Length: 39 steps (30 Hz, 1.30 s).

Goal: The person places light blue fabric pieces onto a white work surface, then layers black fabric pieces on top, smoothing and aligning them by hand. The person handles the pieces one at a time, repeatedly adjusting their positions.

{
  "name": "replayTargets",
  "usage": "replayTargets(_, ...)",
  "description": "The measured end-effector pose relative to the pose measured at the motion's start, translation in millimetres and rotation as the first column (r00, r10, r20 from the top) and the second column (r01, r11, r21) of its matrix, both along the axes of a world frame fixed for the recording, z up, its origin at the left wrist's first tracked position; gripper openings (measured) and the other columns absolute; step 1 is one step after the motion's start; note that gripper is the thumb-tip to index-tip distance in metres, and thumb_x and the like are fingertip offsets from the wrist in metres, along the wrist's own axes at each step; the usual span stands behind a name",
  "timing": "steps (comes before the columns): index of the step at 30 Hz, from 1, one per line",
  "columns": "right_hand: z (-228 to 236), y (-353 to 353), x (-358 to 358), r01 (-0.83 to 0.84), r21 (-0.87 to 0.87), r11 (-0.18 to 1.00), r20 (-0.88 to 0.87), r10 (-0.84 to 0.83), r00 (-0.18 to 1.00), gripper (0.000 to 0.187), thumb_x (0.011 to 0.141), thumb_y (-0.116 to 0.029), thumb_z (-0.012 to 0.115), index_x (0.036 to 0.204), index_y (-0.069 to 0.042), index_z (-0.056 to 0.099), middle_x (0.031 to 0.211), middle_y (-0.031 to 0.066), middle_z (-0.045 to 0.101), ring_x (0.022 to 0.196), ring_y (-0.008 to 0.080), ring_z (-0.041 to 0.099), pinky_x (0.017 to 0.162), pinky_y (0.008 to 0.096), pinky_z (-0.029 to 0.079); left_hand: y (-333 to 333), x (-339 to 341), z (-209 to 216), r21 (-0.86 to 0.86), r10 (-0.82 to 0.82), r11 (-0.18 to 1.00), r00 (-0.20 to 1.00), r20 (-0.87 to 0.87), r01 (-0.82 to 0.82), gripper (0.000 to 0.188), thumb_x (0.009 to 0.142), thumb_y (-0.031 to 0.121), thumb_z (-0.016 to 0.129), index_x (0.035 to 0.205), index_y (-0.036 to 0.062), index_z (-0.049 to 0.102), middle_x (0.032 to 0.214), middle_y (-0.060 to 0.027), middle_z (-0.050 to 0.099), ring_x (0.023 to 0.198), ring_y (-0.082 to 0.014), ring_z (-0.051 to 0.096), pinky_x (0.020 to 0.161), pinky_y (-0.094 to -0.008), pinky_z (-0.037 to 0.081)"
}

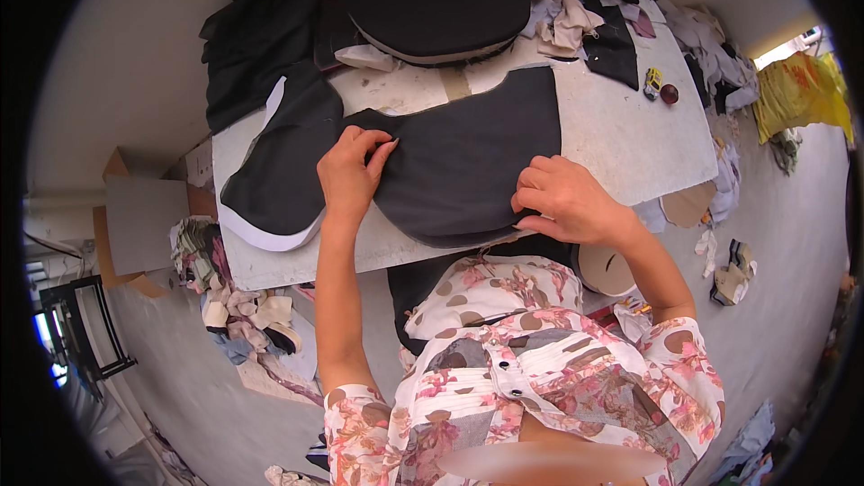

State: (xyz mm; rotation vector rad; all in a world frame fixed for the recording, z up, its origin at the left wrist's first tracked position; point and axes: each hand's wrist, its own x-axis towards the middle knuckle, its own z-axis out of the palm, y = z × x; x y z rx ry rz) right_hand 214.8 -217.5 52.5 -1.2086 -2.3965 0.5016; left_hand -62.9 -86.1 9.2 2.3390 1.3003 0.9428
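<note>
- Smooth black fabric panel [468,157], curved below, lies on the scuffed white tabletop [661,148].
- Left hand [349,169]: narrow grip, pinching the panel's left end.
- Right hand [565,202]: curled at its lower-right edge; grip cannot be told.

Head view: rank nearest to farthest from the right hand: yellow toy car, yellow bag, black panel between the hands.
1. Black panel: right at the right hand.
2. Yellow toy car: right side of the table.
3. Yellow bag: beyond the table's right edge.
</note>
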Motion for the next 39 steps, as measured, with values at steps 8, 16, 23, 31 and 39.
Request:
replayTargets(8, 11.4, 15.5, -1.7, 0.35, 0.222, 0.91, -0.23, -0.3, 0.926, 0.031, 0.075, -0.027, 0.076, 0.096, -0.008, 0.064, 0.094, 0.0056, 0.062, 0.091, 0.0268, 0.059, 0.075, 0.039, 0.048, -11.9, 2.1, 21.6, 0.175, 0.099, 0.98, 0.995, -0.008, -0.096, 0.019, 0.077, 0.014, 0.077, 0.095, 0.0096, 0.072, 0.09, -0.0037, 0.064, 0.076, -0.0198, 0.061, 0.066, -0.0293, 0.049)
replayTargets(16, -47.0, 47.0, -7.8, 0.361, 0.233, 0.903, 0.25, -0.415, 0.875, 0.066, 0.09, -0.05, 0.055, 0.142, -0.012, 0.043, 0.15, 0.0184, 0.031, 0.143, 0.0353, 0.021, 0.115, 0.0543, 0.014, -30.5, 14.4, -7.7, 0.021, -0.13, 0.989, 0.926, -0.356, 0.147, 0.059, 0.089, 0.042, 0.06, 0.139, 0.0143, 0.048, 0.152, -0.0134, 0.032, 0.143, -0.0339, 0.022, 0.115, -0.0545, 0.011)
replayTargets(23, -55.6, 43.9, -0.4, 0.398, 0.186, 0.898, 0.26, -0.436, 0.861, 0.066, 0.09, -0.047, 0.055, 0.144, -0.012, 0.04, 0.154, 0.0156, 0.026, 0.144, 0.0346, 0.016, 0.118, 0.0504, 0.008, -30.7, 14.0, -15.1, 0.004, -0.132, 0.99, 0.913, -0.385, 0.144, 0.065, 0.088, 0.047, 0.058, 0.143, 0.0141, 0.043, 0.155, -0.0149, 0.026, 0.145, -0.0347, 0.018, 0.116, -0.0545, 0.008)
replayTargets(31, -14.3, 143.5, -18.3, 0.513, 0.229, 0.827, -0.367, -0.415, 0.833, 0.014, 0.078, -0.016, 0.072, 0.085, -0.006, 0.066, 0.081, 0.0049, 0.065, 0.085, 0.0243, 0.062, 0.076, 0.0396, 0.049, -19.7, -4.8, -6.7, 0.057, 0.013, 0.998, 0.968, 0.249, -0.028, 0.049, 0.094, 0.033, 0.057, 0.135, 0.0053, 0.051, 0.142, -0.0155, 0.046, 0.139, -0.0347, 0.033, 0.114, -0.0483, 0.02)
replayTargets(39, -37.6, 252.5, -38.9, 0.483, 0.288, 0.827, -0.093, -0.477, 0.874, 0.019, 0.078, -0.025, 0.073, 0.084, -0.008, 0.069, 0.08, 0.0072, 0.066, 0.082, 0.0269, 0.063, 0.072, 0.0396, 0.05, -7.9, -59.3, 9.1, -0.114, 0.327, 0.922, 0.587, 0.74, -0.37, 0.026, 0.101, 0.017, 0.051, 0.117, -0.0004, 0.063, 0.113, -0.0098, 0.068, 0.097, -0.0092, 0.06, 0.084, -0.0216, 0.044)
